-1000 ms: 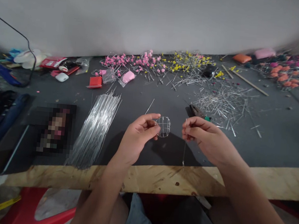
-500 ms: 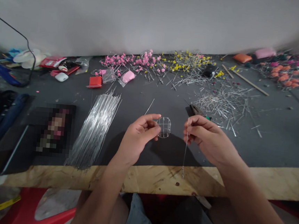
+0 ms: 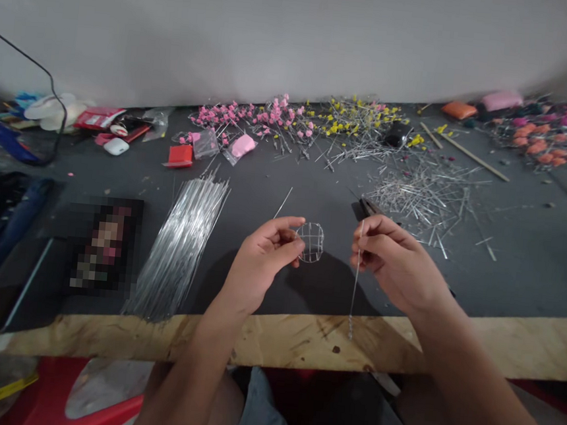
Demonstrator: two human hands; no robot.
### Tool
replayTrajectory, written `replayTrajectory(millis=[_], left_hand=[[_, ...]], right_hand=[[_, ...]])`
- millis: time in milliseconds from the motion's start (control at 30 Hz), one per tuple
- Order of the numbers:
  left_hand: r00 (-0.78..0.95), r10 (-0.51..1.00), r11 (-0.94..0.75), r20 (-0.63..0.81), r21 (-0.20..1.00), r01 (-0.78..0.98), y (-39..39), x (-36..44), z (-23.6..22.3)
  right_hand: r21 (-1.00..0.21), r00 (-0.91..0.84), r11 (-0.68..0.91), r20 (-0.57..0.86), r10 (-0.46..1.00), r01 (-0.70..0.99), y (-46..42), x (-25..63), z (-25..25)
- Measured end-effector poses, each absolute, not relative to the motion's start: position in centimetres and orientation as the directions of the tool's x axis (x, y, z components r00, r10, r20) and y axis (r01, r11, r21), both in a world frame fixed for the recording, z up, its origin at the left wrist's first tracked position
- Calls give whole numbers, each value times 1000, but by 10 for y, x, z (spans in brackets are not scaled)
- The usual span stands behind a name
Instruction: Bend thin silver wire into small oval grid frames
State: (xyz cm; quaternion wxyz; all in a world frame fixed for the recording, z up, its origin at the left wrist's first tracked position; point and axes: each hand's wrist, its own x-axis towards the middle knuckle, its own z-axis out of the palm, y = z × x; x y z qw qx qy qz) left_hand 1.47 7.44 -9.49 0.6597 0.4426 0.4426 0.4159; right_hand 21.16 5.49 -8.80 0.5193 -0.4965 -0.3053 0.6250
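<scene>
Between thumb and fingers, my left hand (image 3: pixel 266 254) pinches the left edge of a small round wire grid (image 3: pixel 312 243) held above the dark tabletop. My right hand (image 3: pixel 391 258) pinches the upper part of a thin wire (image 3: pixel 354 295), which hangs down with a twisted lower end over the wooden edge. The wire and the grid are apart. Just beyond my right fingers lie pliers (image 3: pixel 367 207), partly hidden by the hand. A single straight wire (image 3: pixel 283 202) shows behind my left hand.
Left of my hands lies a bundle of straight wires (image 3: pixel 181 243). Loose short wires (image 3: pixel 421 195) are scattered at right. Pink-tipped stems (image 3: pixel 272 115), yellow-tipped stems (image 3: pixel 356 116) and orange pieces (image 3: pixel 542 146) line the back. The table's wooden edge (image 3: pixel 276 347) runs along the front.
My right hand has shifted slightly right with the wire and now covers more of the pliers. My left hand and the wire grid have stayed in place.
</scene>
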Motion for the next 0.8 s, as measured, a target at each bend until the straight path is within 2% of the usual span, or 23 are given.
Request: replayTrajectory(millis=[433, 800], left_hand=[[272, 940, 259, -206, 950, -175, 74, 15, -98], [276, 938, 265, -211, 948, -177, 75, 14, -97]], right_hand=[[-883, -90, -314, -302, 949, -350, 55, 211, -87], [-871, -17, -270, -288, 957, -410, 55, 210, -91]])
